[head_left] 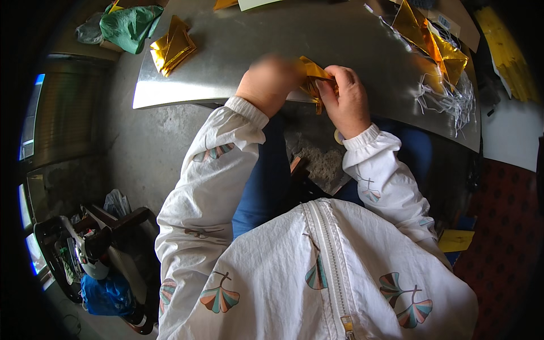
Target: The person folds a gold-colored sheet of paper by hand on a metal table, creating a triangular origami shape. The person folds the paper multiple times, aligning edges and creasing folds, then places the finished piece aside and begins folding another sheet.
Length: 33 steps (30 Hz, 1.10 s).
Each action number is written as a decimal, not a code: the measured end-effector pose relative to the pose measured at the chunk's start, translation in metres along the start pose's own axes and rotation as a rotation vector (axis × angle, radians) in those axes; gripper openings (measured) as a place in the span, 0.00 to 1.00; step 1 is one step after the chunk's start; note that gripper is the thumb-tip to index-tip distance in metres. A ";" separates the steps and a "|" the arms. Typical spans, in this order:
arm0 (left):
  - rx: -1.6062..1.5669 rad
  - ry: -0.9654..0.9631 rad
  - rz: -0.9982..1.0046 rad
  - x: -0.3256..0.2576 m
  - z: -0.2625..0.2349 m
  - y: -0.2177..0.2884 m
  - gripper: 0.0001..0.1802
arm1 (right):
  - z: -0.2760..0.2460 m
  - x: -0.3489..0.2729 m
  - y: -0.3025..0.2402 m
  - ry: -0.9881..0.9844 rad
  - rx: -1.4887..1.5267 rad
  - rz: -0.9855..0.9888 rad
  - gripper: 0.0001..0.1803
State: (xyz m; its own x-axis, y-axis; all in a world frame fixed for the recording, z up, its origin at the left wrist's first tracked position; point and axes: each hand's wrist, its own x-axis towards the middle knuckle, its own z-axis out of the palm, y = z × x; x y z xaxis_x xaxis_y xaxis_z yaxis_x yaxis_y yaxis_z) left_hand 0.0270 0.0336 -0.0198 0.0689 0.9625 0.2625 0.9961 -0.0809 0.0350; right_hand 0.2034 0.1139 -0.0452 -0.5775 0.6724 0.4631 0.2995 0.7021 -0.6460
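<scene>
Grey floor (136, 136) below and to the left. Metal desk (221, 45) across the upper part, surface shiny, near edge curved by the lens. Red patterned floor covering (498, 238) at lower right. White zip-front jacket (255, 283), ginkgo-leaf print, on the person; both cuffs gathered at the wrists.

Blue plastic bag (107, 293) at lower left, among mixed items. Green plastic bag (129, 31) at upper left, beyond the desk's left end. Yellow strips (507, 56) in a stack at far upper right.

On the desk, right side: a gold foil cluster (453, 59), angular and creased, with a tangle of white strings (456, 105) beside and partly under it. Left side: a folded gold foil bundle (173, 46), well apart from the hands.

Left hand (269, 82): at the left side of the work; fingers blurred, grip cannot be told. Right hand (347, 96): thumb and fingers clamped on the right side of a small gold foil piece (311, 69). This piece sits between the two hands, above the desk's near edge, creased, one narrow end pointing down.
</scene>
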 end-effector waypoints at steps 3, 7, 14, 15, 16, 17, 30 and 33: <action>0.013 0.041 0.001 -0.004 0.002 0.004 0.10 | -0.014 -0.003 0.009 -0.102 -0.102 -0.065 0.17; -0.044 0.081 -0.022 -0.007 0.007 0.008 0.10 | -0.021 -0.008 0.014 -0.164 -0.319 -0.124 0.22; -0.214 0.101 -0.139 -0.004 0.002 0.016 0.18 | -0.005 -0.005 0.009 -0.092 -0.393 0.018 0.17; -0.290 0.123 -0.186 -0.005 0.002 0.021 0.21 | -0.005 -0.005 0.008 -0.079 -0.373 0.039 0.16; -0.507 0.184 -0.358 -0.007 0.002 0.028 0.23 | -0.004 -0.005 0.008 -0.065 -0.348 0.035 0.15; -0.725 0.246 -0.527 -0.008 0.003 0.037 0.25 | -0.003 -0.004 0.007 -0.051 -0.328 0.040 0.13; -1.607 0.568 -0.726 -0.020 0.008 0.069 0.13 | -0.002 0.000 -0.011 0.047 0.046 0.212 0.08; -1.706 0.221 -0.683 -0.025 0.000 0.073 0.12 | -0.007 0.004 -0.018 0.075 0.127 0.191 0.07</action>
State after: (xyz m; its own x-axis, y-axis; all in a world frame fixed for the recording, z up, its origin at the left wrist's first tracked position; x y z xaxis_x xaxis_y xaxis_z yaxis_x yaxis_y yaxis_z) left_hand 0.0981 0.0037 -0.0234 -0.4199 0.9004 -0.1134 -0.2947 -0.0171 0.9554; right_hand 0.2013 0.1057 -0.0276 -0.4603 0.8088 0.3660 0.2968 0.5287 -0.7952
